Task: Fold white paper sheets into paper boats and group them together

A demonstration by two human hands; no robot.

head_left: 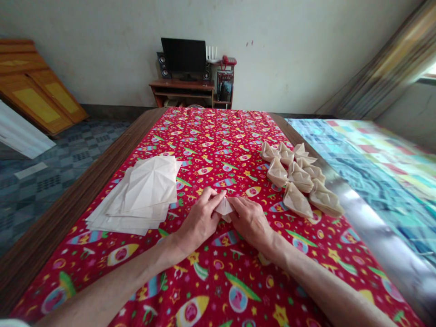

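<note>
Left hand (199, 222) and right hand (250, 221) meet at center-bottom of frame, fingers (208, 196) closed on a small folded piece of cream paper (223, 207), gripping it from both sides; the piece is mostly hidden by the fingers, final shape can't be read. It sits over a red printed cloth (218, 136) with a rocket, star and planet pattern, which covers a wooden counter (78, 200) with a glossy brown edge. Left of the hands, just beside them: a loose stack of cream paper sheets (143, 195), top sheet marked with a faceted pattern of crease lines, matte and slightly crumpled. Right of the hands, near them: a tight cluster of about eight folded paper boats (296, 177) in the same paper, with pointed peaks and sharp creases, some touching. Bed (374, 172) with a blue and pastel patchwork cover runs along the right side. Far end, top center: a low wooden desk (180, 88) holding a black monitor (184, 54), speakers (163, 65) and a red telephone (229, 60). Patterned gray floor tiles (51, 181) at left. Print on the box (225, 86) under the telephone is too small to read.
</note>
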